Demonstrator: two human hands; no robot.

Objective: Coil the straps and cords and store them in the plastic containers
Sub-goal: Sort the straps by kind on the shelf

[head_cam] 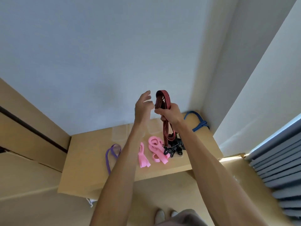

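- Coiling in hand: right hand [169, 115] is fisted round the red-and-black striped strap [162, 100], held up above the cardboard box [84, 160]; a loop stands above the fist and the tails hang down to the box top.
- Left hand [143, 108] holds nothing, fingers loosely spread, just beside the loop and apart from it.
- To do it well, judging by this: keep the right grip firm on the gathered turns, let the left take the hanging tail and lay each turn the same length as the top loop, flat not twisted.
- Tail ends sit in or against the black clips and cords [174, 149] on the box; likely snag, so lift clear before wrapping.
- Around: pink straps [156, 149] lie loose just left of the black pile, a second pink piece [143, 159] nearer the left forearm.
- Purple strap [108, 157] lies at the box's left part, partly hidden by the arm.
- Blue cord [197, 119] lies at the far right corner against the wall, well apart from the hands.
- Something clear, maybe a plastic container, shows faintly on the box behind the left arm; cannot tell for sure.
- Most pieces look not yet stored.
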